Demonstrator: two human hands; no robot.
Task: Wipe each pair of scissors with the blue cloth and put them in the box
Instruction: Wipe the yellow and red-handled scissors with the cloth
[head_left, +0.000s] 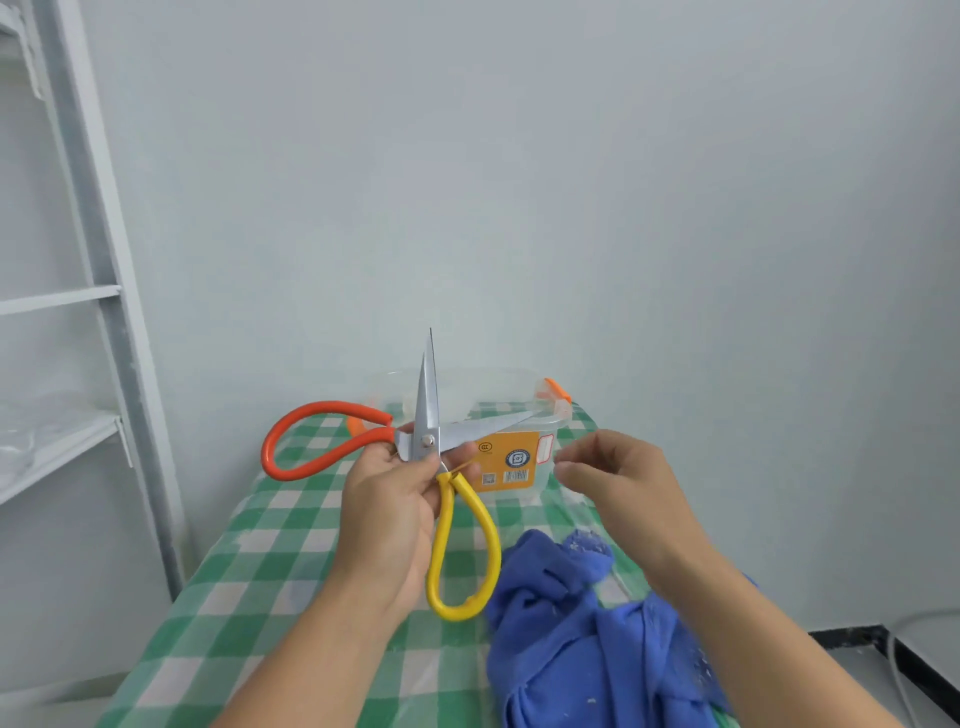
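Holding two pairs of scissors crossed in front of the box (511, 457), the left grip (395, 499) is closed around both where they overlap, thumb pressed beside the pivot screw and fingers curled behind; the yellow-handled scissors (427, 400) stand nearly upright, blades together with the tips rising above the box's rim and the yellow loop hanging down towards the viewer; the orange-handled scissors (462, 435) lie crosswise behind them, the blade reaching across the box's front wall to its right corner and the orange loop sticking out to the left of the box; both pairs are raised off the counter (270, 571) and outside the box.

To the right of the box's label, level with it, the right grip (618, 483) hangs in the air with fingers loosely curled, thumb and forefinger close together, holding nothing and touching neither pair.

On the near side of the box, to its right, the blue cloth (587, 639) lies bunched on the counter's green-and-white check cover, flecked with white bits; the box itself is clear plastic with orange latches and an orange label, standing at the counter's far end against the pale wall; well to the left of the box stands a white shelf unit (104, 291).
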